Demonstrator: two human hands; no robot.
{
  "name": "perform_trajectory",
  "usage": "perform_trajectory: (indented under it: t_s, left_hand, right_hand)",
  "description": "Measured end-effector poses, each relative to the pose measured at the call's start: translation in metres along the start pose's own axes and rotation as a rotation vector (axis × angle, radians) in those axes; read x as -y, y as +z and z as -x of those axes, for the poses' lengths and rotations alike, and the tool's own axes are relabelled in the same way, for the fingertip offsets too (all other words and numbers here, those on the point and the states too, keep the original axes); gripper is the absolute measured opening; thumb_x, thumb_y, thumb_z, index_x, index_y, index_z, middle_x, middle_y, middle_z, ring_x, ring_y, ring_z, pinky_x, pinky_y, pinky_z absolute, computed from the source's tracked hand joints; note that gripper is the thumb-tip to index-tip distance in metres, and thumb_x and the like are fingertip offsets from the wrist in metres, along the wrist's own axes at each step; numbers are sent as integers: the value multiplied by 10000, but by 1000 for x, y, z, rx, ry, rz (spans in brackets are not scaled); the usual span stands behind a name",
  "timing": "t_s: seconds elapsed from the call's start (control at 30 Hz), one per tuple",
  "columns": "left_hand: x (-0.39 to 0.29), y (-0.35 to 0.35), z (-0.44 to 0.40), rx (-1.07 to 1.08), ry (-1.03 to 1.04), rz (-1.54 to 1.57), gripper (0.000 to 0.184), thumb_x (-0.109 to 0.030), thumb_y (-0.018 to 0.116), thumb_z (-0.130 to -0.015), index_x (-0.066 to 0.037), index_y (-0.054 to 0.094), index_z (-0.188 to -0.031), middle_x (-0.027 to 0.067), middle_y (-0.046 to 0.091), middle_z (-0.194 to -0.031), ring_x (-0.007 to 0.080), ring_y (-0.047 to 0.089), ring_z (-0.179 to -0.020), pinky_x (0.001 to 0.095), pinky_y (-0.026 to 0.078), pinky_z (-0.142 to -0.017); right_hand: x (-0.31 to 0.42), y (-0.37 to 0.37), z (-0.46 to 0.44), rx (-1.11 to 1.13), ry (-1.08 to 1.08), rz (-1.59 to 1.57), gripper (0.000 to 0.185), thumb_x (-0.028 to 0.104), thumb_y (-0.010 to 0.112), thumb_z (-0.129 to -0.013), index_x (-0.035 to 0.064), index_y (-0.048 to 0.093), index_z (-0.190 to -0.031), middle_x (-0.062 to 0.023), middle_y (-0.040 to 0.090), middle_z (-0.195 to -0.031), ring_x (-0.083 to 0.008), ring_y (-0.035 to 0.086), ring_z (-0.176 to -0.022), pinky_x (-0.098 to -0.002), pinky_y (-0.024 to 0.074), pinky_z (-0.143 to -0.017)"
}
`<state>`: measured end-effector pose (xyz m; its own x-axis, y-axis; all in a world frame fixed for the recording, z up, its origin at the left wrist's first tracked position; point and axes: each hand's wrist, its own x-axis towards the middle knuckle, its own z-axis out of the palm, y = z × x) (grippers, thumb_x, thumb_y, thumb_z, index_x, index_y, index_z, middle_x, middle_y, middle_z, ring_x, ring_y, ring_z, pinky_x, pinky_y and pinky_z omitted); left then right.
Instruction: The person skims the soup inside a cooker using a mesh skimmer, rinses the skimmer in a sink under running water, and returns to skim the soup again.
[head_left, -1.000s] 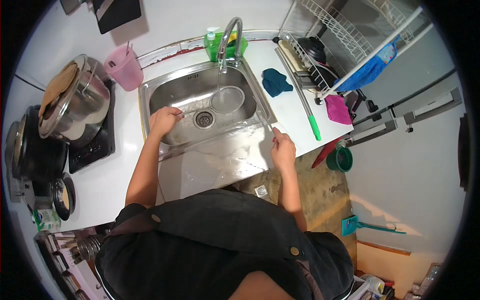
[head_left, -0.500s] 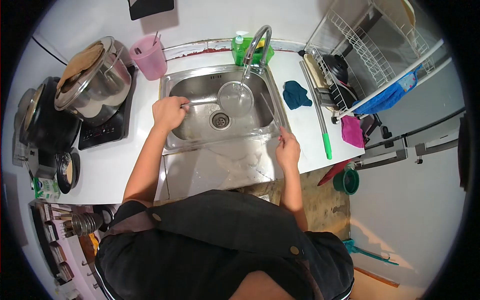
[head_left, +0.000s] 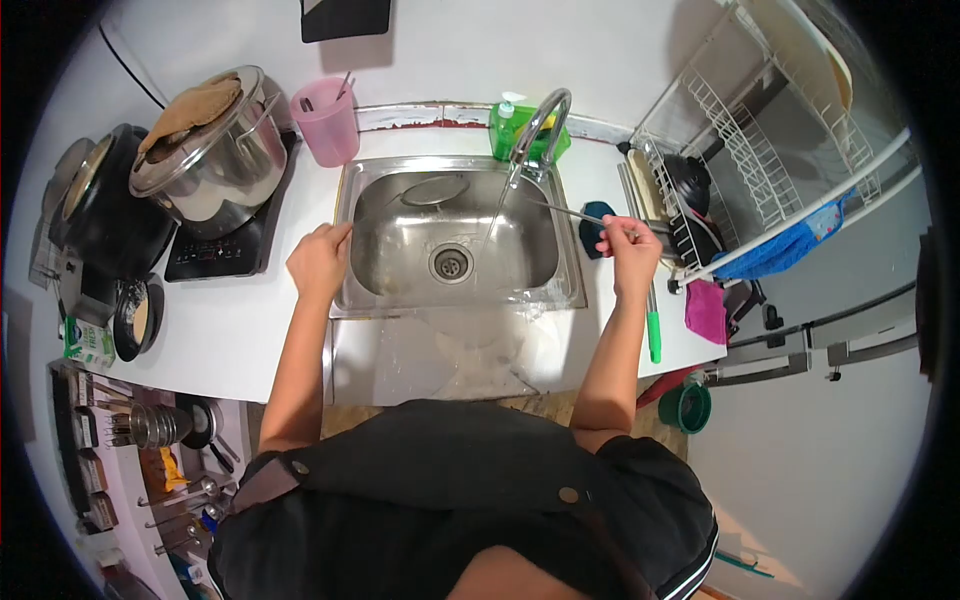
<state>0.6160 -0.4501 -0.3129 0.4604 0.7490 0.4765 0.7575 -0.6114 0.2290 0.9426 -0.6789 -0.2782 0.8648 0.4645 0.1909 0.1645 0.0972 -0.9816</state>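
My left hand [head_left: 320, 262], closed at the sink's left rim, grips the handle of a round fine-mesh strainer [head_left: 435, 190]. The strainer is tilted over the back left of the steel sink [head_left: 400, 275], to the left of the running water [head_left: 498, 214]. Over the right rim, my right hand [head_left: 630, 243] pinches a thin metal utensil [head_left: 572, 211]. Its tip points left toward the stream; I cannot make out its exact kind. Water falls from the curved faucet [head_left: 545, 115] near the drain [head_left: 451, 264]. A dark teal cloth [head_left: 594, 230] lies partly behind my right hand.
A pink cup [head_left: 326, 125] and green soap bottle [head_left: 503, 130] stand behind the sink. At left, a large steel pot [head_left: 225, 170] sits on an induction cooker [head_left: 215, 255]. A white dish rack [head_left: 740, 130] and a green-handled tool [head_left: 654, 335] are at right.
The strainer has moved left out of the water stream and tilted. My right hand has risen, swinging the thin utensil from steep to nearly level. The camera view has shifted slightly.
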Motion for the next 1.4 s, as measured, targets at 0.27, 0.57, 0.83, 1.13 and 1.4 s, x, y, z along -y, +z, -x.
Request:
perform_trajectory:
  t_s: [0.27, 0.57, 0.83, 1.13, 1.4]
  left_hand:
    - [12, -16, 35, -59, -254, 121, 152, -236, 563, -794, -182, 661, -898, 22, 575, -705, 224, 556, -622, 320, 422, -545]
    - [5, -24, 54, -122, -480, 230, 155, -231, 586, -788, -154, 670, -895, 24, 572, -680, 191, 535, -560, 286, 413, -535]
    - [7, -36, 62, -108, -490, 160, 147, -235, 580, -790, -150, 667, -872, 26, 605, -723, 217, 572, -616, 307, 436, -553]
    - [5, -43, 45, -544, -149, -112, 241, -96, 578, -654, -212, 665, -846, -27, 638, -740, 167, 536, -557, 276, 409, -480]
    - [45, 18, 48, -275, 226, -26, 210, -186, 513, -696, -225, 611, -876, -102, 577, -775, 102, 516, -679, 269, 378, -577]
  right_hand:
    - [-8, 40, -69, -134, 31, -397, 294, 371, 426, -903, 113, 430, -762, 4, 408, -645, -105, 429, -504, -224, 373, -453]
    - [-173, 148, -120, 259, 933, -543, 127, 106, 364, -840, 37, 453, -781, -55, 512, -653, -79, 338, -373, -189, 239, -313]
    - [-234, 169, -165, 331, 879, -221, 206, 79, 345, -845, -31, 472, -965, -151, 520, -911, -103, 357, -405, -188, 266, -340]
    - [-163, 119, -124, 387, 629, -413, 162, 102, 540, -804, -1, 586, -921, 4, 483, -691, -40, 319, -420, -176, 224, -334]
    - [-18, 41, -11, 227, 635, -874, 316, 41, 402, -880, -52, 409, -1182, -73, 461, -745, -42, 267, -430, -177, 181, -329]
